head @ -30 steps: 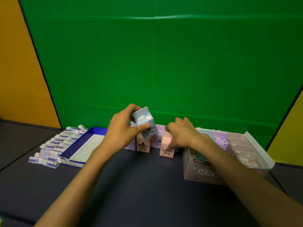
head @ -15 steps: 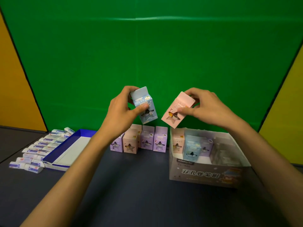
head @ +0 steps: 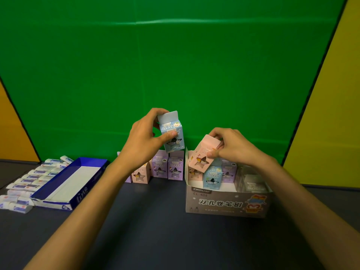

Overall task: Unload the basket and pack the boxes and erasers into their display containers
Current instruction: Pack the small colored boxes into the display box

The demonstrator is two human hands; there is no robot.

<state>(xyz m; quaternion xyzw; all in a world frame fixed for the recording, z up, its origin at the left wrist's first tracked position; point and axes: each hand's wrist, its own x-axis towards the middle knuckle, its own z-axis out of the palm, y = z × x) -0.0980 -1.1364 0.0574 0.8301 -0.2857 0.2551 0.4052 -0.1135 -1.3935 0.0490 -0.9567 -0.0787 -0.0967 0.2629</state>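
Nearest on the dark tabletop (head: 165, 227), toward its right side, stands the brown display carton (head: 224, 203) with printed characters on its front wall; inside it a light blue box (head: 212, 177) stands upright near the front, a purple box (head: 228, 172) behind it, and some pale boxes (head: 251, 181) fill the right part, too dim to tell apart. Toward the left edge lies a long blue-sided tray (head: 78, 184), white inside, and just beside its left wall rows of small white erasers (head: 29, 182) lie on the tabletop. Behind the middle of the tabletop, near its far edge, a short row of small boxes stands upright: a pink box with a star window (head: 140, 175) and two purple ones (head: 167, 168) touching side by side. The left hand (head: 145, 142) is raised above this row, its thumb and fingers curled round a blue box (head: 171, 131), held upright in the air. The right hand (head: 231, 147) is above the left rear corner of the display carton, its thumb and fingertips pinching the top of a pink box (head: 202, 157), which is tilted with its lower end down inside the carton. A green backdrop (head: 175, 65) rises behind the far edge.
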